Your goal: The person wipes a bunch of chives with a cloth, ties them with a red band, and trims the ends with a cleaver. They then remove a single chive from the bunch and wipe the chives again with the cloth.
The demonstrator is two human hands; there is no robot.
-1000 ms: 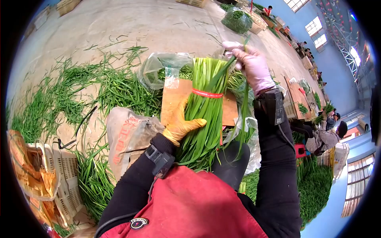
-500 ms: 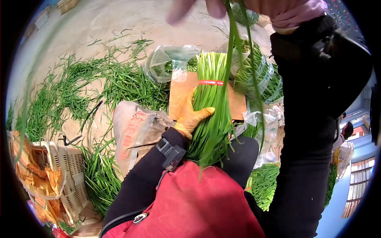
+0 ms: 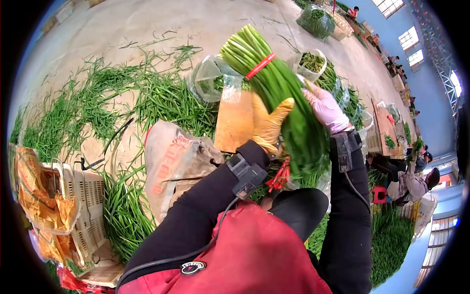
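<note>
A thick bunch of garlic chives [image 3: 293,105], pale at the stems and bound by a red band [image 3: 260,66], is held tilted in front of me, stems up and left. My left hand [image 3: 267,125], in a yellow glove, grips its left side, thumb across the leaves; the fingertips are blurred and partly hidden. On the opposite side, my right hand [image 3: 327,109], in a pale pink glove, clasps the leaves, its fingers partly out of sight. The leafy ends smear with motion. Below the bunch lies an orange-brown board [image 3: 230,122]. Red bands [image 3: 280,176] hang near my knee.
Loose chives [image 3: 166,100] cover the floor to the left. A printed sack [image 3: 169,161] lies by my left arm, with a plastic crate [image 3: 90,206] further left. Behind my right hand is a plastic bag of chives [image 3: 338,85]. Another person [image 3: 413,181] sits at far right.
The bunch has risen off the board and tilted, stems leftward. My right hand has come down from the top of view onto it. Loose long leaves no longer hang before the camera.
</note>
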